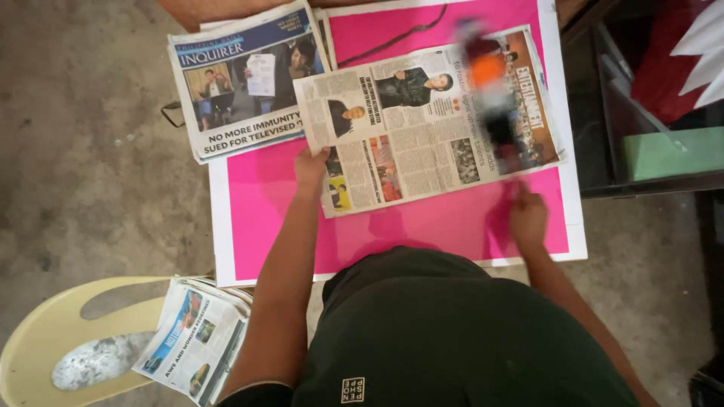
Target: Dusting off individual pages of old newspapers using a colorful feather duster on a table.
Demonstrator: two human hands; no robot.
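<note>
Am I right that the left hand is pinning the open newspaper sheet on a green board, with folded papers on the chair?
Not quite: the board is pink, not green, as the head view shows. The left hand does pin the newspaper sheet, and folded papers lie on the chair.

Black short-sleeved shirt — small white square logo at the chest — 2 bare forearms.

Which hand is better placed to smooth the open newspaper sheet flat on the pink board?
Probably the right hand: it is free, just below the newspaper sheet on the pink board. The left hand already holds the sheet's left edge.
</note>
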